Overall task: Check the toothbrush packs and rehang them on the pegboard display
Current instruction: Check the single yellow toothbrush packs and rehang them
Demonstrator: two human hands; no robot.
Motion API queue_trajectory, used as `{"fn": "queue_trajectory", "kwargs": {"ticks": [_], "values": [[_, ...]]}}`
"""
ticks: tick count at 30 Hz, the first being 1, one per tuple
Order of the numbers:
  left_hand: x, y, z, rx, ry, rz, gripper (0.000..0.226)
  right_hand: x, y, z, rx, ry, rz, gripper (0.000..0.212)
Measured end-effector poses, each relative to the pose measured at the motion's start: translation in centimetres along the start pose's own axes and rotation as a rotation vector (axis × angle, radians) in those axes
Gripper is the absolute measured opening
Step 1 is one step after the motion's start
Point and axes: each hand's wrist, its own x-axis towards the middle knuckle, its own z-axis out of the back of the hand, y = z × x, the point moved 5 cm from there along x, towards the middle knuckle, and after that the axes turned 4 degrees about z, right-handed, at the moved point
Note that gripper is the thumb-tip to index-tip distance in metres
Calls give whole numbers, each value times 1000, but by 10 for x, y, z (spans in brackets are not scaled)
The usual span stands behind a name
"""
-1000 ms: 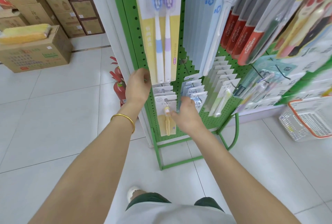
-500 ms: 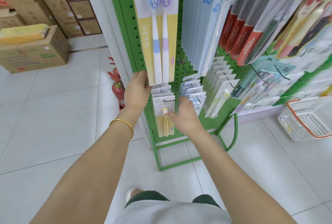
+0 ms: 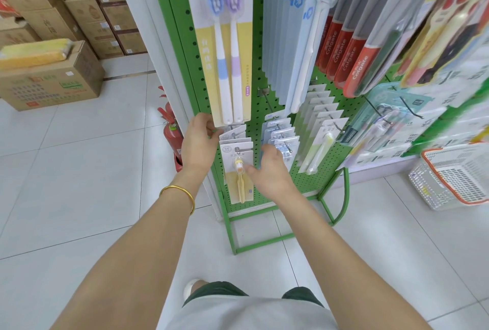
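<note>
Toothbrush packs (image 3: 317, 107) hang in rows on the green pegboard display (image 3: 180, 38), which stands on the tiled floor (image 3: 79, 170). The twin pack (image 3: 227, 65), with blue and purple brushes side by side on a yellow card, hangs upright by the board's left edge. The left hand (image 3: 198, 144) grips its lower left corner, fingers (image 3: 205, 121) curled round the card's edge. The right hand (image 3: 272, 170) sits lower, loosely curled and holding nothing. Its thumb tip is at the small yellow pack (image 3: 238, 186) on the peg below; whether it touches is unclear. Its knuckles lie just beside the small blue packs (image 3: 280, 131).
</note>
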Motion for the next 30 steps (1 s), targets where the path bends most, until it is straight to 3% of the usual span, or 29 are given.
{"fn": "queue_trajectory", "kwargs": {"ticks": [5, 20, 26, 30], "values": [[-1, -1, -2, -32, 13, 22, 14, 0, -1, 1, 11, 4, -5, 61], [10, -4, -2, 215, 64, -210, 36, 1, -3, 1, 16, 23, -23, 59], [12, -2, -1, 118, 56, -136, 29, 0, -4, 2, 29, 27, -20, 58], [12, -6, 3, -40, 64, -35, 10, 1, -6, 2, 29, 28, -16, 59]]}}
